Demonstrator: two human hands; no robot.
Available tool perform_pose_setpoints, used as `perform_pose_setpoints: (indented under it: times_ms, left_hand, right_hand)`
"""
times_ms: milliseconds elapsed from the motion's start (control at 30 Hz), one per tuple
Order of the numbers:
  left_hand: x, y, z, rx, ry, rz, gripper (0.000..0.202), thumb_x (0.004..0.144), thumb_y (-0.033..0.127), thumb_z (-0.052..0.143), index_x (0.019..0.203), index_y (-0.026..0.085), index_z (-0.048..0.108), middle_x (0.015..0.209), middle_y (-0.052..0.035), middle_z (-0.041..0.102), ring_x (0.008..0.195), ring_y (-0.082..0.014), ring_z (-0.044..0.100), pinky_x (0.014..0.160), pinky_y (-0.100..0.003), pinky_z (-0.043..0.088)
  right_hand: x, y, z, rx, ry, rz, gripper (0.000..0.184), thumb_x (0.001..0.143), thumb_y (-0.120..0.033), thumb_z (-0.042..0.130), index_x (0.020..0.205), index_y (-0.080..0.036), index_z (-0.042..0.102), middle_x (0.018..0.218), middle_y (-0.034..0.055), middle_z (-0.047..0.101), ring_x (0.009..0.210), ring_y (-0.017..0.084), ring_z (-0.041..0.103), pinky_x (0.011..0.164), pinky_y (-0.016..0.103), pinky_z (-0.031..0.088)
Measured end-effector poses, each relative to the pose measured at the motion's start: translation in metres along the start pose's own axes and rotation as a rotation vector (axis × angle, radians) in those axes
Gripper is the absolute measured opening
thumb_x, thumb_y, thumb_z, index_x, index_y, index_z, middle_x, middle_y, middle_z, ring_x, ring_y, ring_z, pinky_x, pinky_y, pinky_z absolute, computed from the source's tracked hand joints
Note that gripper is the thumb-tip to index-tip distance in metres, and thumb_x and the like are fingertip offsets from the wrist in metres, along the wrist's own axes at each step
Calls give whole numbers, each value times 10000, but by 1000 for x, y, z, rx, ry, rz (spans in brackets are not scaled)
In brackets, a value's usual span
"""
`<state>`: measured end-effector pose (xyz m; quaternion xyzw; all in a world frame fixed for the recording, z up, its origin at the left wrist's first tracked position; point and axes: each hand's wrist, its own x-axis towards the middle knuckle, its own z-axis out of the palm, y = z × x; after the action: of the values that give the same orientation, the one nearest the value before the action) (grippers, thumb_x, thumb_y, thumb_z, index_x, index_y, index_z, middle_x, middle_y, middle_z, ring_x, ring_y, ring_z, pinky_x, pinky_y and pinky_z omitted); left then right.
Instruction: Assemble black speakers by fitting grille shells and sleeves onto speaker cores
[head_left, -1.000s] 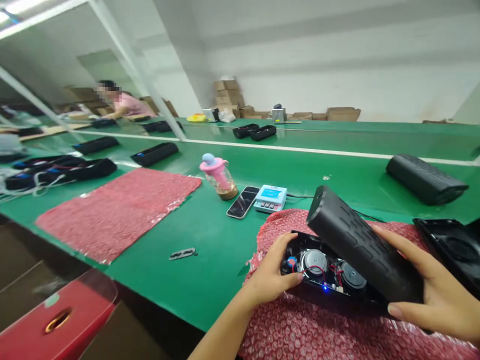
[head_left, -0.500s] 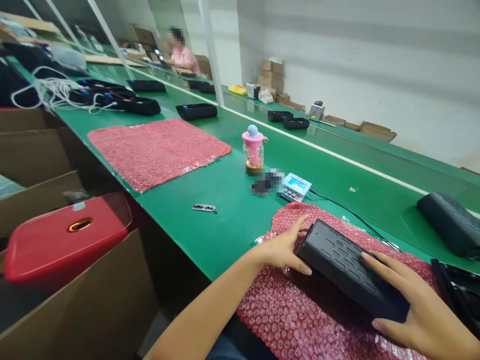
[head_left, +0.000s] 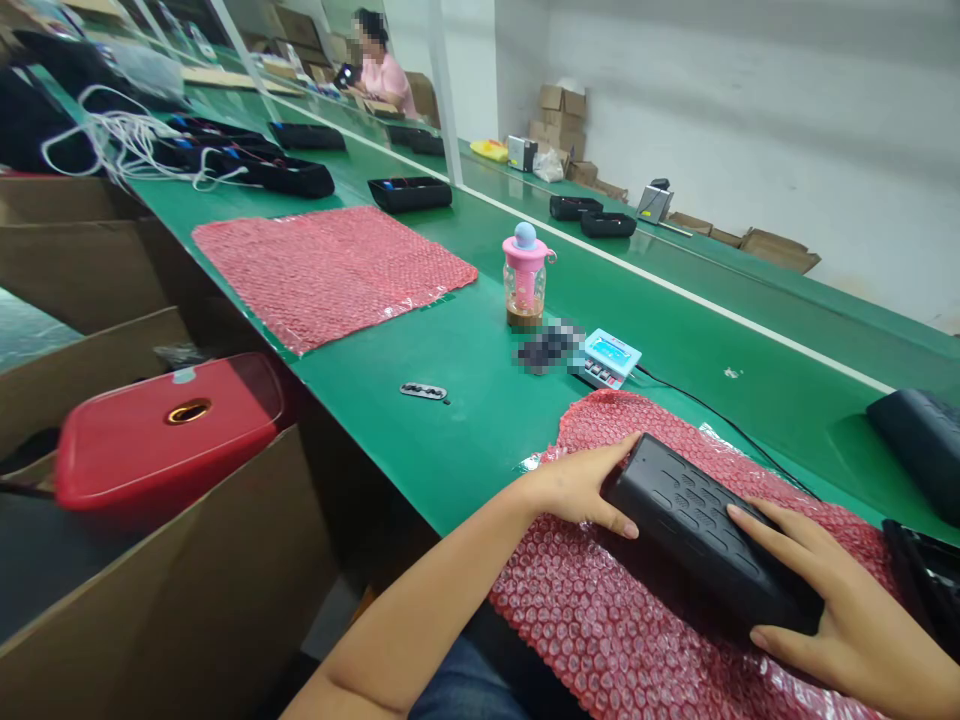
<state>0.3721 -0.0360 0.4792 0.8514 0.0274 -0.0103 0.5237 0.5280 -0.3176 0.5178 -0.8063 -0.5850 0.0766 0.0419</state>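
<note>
The right hand (head_left: 840, 608) spans the near end of a black case (head_left: 701, 525) on red bubble wrap (head_left: 592, 620) while the left hand (head_left: 579, 486) grips its other end. The case looks closed (whether fastened, one cannot tell). Beyond it on the green counter (head_left: 360, 400) are a blue meter (head_left: 609, 355) and a bottle (head_left: 525, 285); farther off, black shells (head_left: 411, 197) lie uncovered.

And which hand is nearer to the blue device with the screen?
Left. The left hand holds the left end of the black case, below the device in the picture; the right hand, at the other end, is farther.
</note>
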Motion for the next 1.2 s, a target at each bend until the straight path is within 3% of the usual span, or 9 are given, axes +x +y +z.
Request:
perform_pose_setpoints:
  times_ms: [400, 600, 700, 833, 1000, 1100, 1200]
  left_hand:
    - [-1, 1, 1, 25, -8, 16, 1123, 646, 413, 776, 1487, 235, 53, 1505, -120, 285, 1349, -276, 341, 1101, -424, 289]
    - [-3, 3, 0, 82, -14, 12, 1057, 674, 407, 752, 1483, 178, 111, 1488, -141, 315, 1329, -269, 373, 1093, -420, 319]
    - [-6, 9, 0, 207, 53, 34, 1063, 650, 400, 767, 1477, 165, 144, 1507, -155, 265, 1370, -277, 294, 1121, -440, 274]
    - [-7, 33, 6, 522, 142, 114, 1057, 630, 335, 769, 1476, 211, 147, 1536, -170, 159, 1412, -335, 136, 1110, -557, 217]
    - [13, 67, 19, 856, -39, 235, 968, 607, 399, 795, 1418, 197, 306, 1466, -189, 329, 1370, -368, 247, 1080, -625, 180]
    - [35, 76, 21, 932, -118, 259, 1105, 482, 479, 844, 1391, 106, 338, 1406, -240, 388, 1309, -393, 338, 1071, -573, 252]
    - [58, 80, 14, 898, -161, 262, 1077, 435, 487, 854, 1331, 84, 413, 1285, -206, 515, 1169, -364, 483, 1005, -487, 377]
  right_hand:
    - [0, 3, 2, -40, 21, -35, 835, 750, -474, 648, 1455, -381, 211, 1457, 103, 301, 1272, 386, 386, 968, 606, 407]
    - [4, -5, 2, -96, 66, -81, 857, 714, -379, 653, 1458, -313, 232, 1422, 138, 332, 1236, 377, 417, 967, 575, 408]
    - [4, -15, 4, -106, 85, -43, 848, 662, -325, 656, 1433, -274, 307, 1405, 164, 348, 1215, 384, 431, 971, 570, 397]
    - [5, -26, 6, -83, 70, 34, 880, 585, -278, 667, 1411, -255, 362, 1404, 191, 345, 1214, 411, 421, 975, 583, 375]
    - [13, -24, -6, 45, -40, 76, 894, 564, -297, 688, 1403, -233, 388, 1427, 183, 334, 1256, 394, 385, 1027, 558, 329]
    - [24, -12, -18, 163, -100, 77, 954, 542, -332, 736, 1415, -230, 367, 1428, 160, 354, 1260, 377, 383, 1040, 541, 323]
    - [39, 7, -27, 328, -156, 53, 990, 526, -384, 774, 1413, -223, 364, 1398, 126, 415, 1229, 355, 423, 1038, 514, 340]
